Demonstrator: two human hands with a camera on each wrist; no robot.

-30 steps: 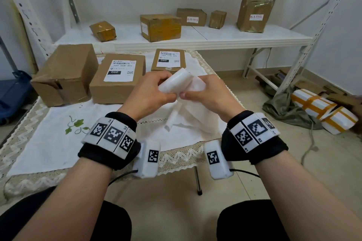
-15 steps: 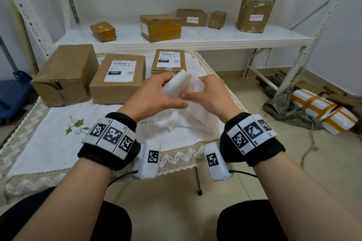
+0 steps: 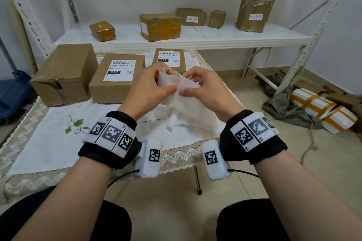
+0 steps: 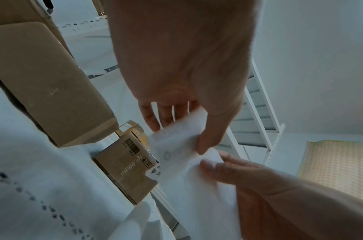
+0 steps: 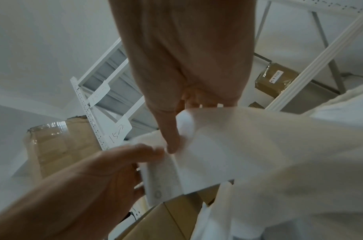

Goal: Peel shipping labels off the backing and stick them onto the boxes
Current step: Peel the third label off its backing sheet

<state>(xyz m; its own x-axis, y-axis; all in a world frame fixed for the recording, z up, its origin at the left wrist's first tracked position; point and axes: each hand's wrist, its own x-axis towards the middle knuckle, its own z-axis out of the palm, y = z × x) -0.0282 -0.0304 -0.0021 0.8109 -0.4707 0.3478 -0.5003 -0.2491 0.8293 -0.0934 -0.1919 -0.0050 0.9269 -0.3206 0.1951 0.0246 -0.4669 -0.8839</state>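
box label [image 3: 119, 70] reads "060"; both hands pinch label strip [image 3: 172, 84].

You're holding a thin, matt white paper strip [image 3: 177, 92], faintly translucent where it bends. At centre frame, the boxes [image 3: 117, 78] are plain matt brown cardboard, each carrying a smooth white paper label [image 3: 120, 70]. Under them lies a matt white woven tablecloth [image 3: 45, 137] with a rough lace edge. At the top of the frame, the shelf [image 3: 215, 35] looks smooth and glossy white, and the parcels [image 3: 160, 26] on it are wrapped in shiny tape.
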